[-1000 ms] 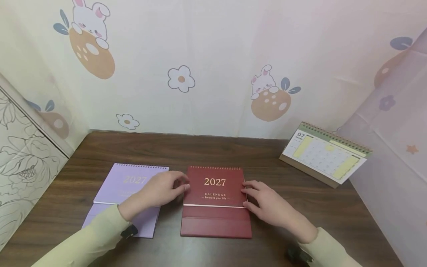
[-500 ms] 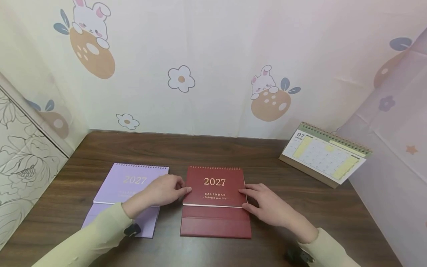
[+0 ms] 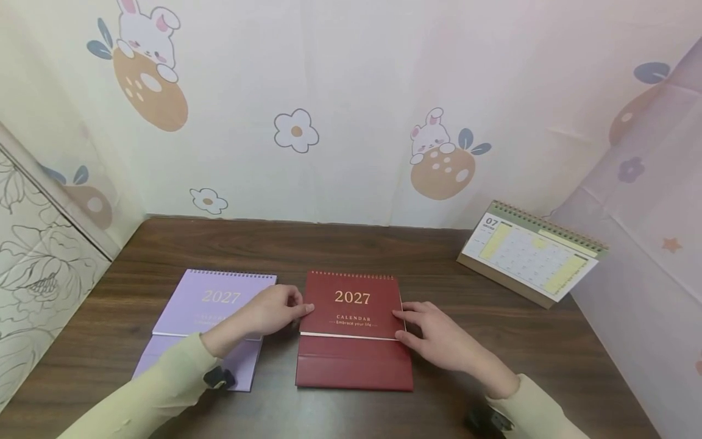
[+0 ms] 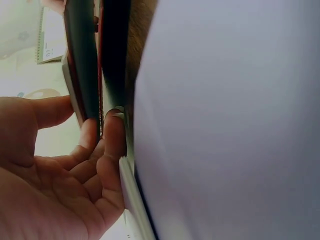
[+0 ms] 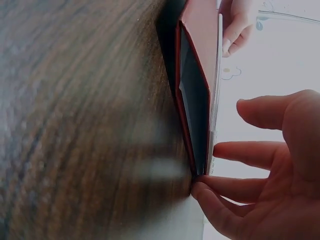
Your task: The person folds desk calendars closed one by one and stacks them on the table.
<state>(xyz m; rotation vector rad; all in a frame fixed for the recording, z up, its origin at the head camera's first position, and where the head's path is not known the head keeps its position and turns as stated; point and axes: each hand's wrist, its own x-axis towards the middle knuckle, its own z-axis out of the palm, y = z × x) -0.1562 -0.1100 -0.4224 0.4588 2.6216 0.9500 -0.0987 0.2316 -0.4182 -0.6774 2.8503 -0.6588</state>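
A red 2027 desk calendar [image 3: 353, 311] lies low on the table, spiral edge away from me. Its base and upper panel are parted as a narrow wedge, visible in the right wrist view. My left hand [image 3: 278, 309] pinches the calendar's left edge, thumb [image 4: 55, 111] on the cover side and curled fingers behind it. My right hand [image 3: 439, 335] touches the right edge with fairly straight fingers. In the right wrist view, the right thumb [image 5: 260, 111] stands off the cover. A purple 2027 calendar [image 3: 181, 299] lies to the left, partly hidden under my left forearm.
A green-and-white calendar [image 3: 534, 253] showing 07 stands propped at the table's back right. A printed curtain [image 3: 351, 67] rises behind the brown wooden table [image 3: 351, 244]. A panel with flower drawings [image 3: 41, 274] borders the left side.
My left thumb and fingers have closed on the red calendar's left edge. The right fingers have moved slightly inward over its right edge. The calendar's upper panel has risen very slightly.
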